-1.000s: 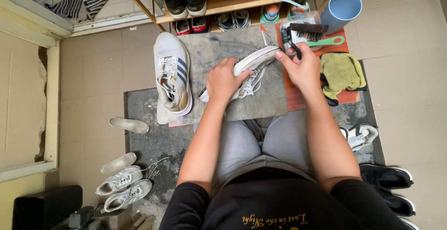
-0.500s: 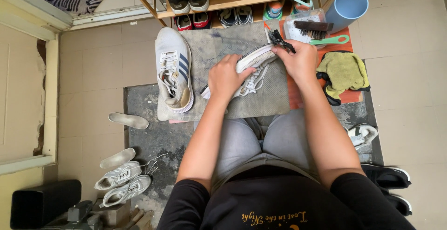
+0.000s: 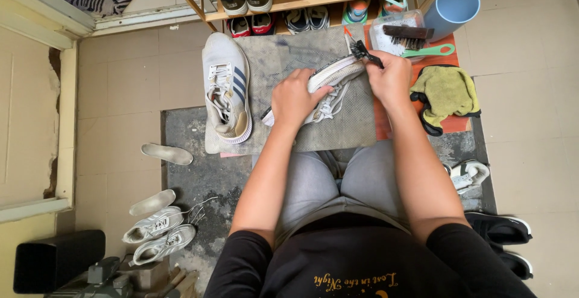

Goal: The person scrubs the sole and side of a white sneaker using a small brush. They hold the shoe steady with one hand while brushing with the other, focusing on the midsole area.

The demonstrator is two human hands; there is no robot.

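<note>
Sneaker (image 3: 329,78) is held tilted on the grey mat (image 3: 283,57), at 12 o'clock from the lap. Left hand (image 3: 294,100) fingers wrapped round midfoot; right hand (image 3: 391,79) pinches a small brush (image 3: 362,51) at toe. Judged light, flexible; best gripped midfoot.

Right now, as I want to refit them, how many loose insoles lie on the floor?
2. The far insole lies at the left edge of the dark mat; the near insole lies on the tiles just beyond the white sneakers. Others may be hidden inside shoes.
</note>
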